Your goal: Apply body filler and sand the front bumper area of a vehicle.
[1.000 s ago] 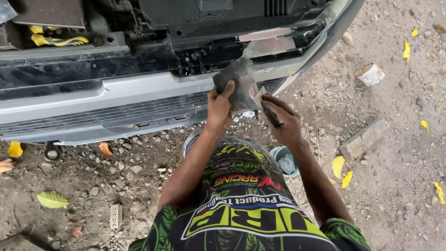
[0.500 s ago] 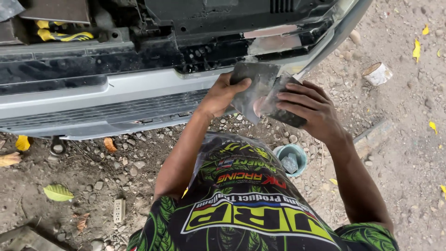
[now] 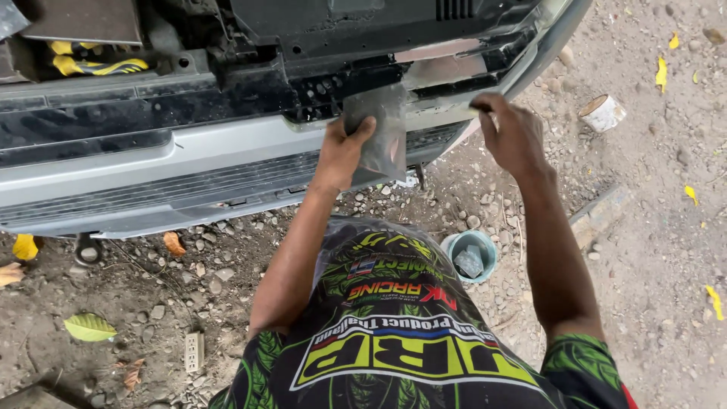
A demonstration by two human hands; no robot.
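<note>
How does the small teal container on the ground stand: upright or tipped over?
Upright. The teal container shows its round open mouth facing up, with grey pieces lying inside.

Two hands point(image 3: 344, 148) point(image 3: 511, 132) — one gray sheet point(image 3: 382, 132)

A grey rectangular pouch point(image 3: 376, 130) hangs against the bumper, pinched in the left hand point(image 3: 342, 148).

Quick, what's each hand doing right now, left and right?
Left hand: closed, holding a grey sheet against the bumper.
Right hand: closed at the bumper's edge; contents cannot be told.
</note>
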